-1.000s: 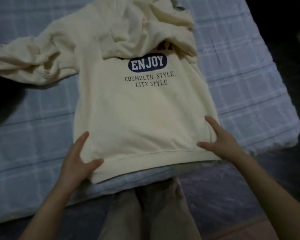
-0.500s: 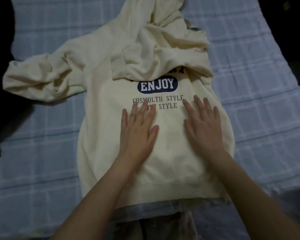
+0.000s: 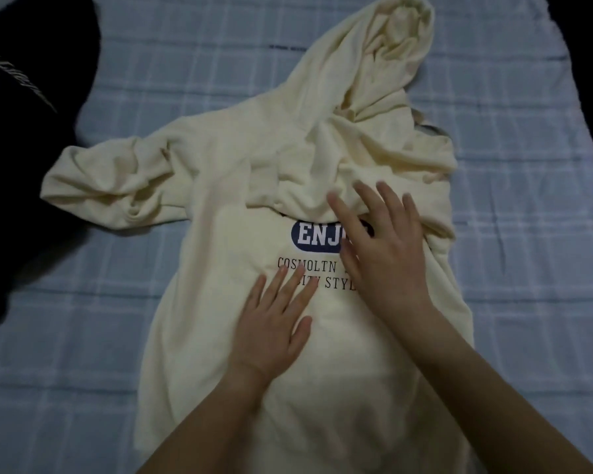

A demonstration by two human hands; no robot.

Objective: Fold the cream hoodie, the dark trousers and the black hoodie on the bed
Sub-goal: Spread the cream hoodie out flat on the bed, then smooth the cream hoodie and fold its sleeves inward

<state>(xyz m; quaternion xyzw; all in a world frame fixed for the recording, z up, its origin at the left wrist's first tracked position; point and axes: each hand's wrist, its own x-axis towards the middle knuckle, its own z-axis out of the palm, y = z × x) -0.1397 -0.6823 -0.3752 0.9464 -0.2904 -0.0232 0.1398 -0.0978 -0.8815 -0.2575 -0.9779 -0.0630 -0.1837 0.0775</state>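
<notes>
The cream hoodie (image 3: 220,234) lies front up on the bed, its navy ENJOY print facing me. Its hood is crumpled at the top and one sleeve is bunched out to the left. The other sleeve lies folded across the chest above the print. My left hand (image 3: 274,319) lies flat on the chest below the print, fingers straight. My right hand (image 3: 380,248) lies flat over the right part of the print, fingertips reaching the folded sleeve. A black garment (image 3: 18,131) with white lettering is heaped at the left edge. I cannot pick out the dark trousers.
The bed (image 3: 83,336) is covered with a light blue checked sheet. Bare sheet shows to the left and right of the cream hoodie. The sheet's right edge curves away into darkness at the top right.
Both hands left the hem corners and slid up the hoodie front, palms flat. The right hand has since moved further up onto the print; the view has shifted up the bed.
</notes>
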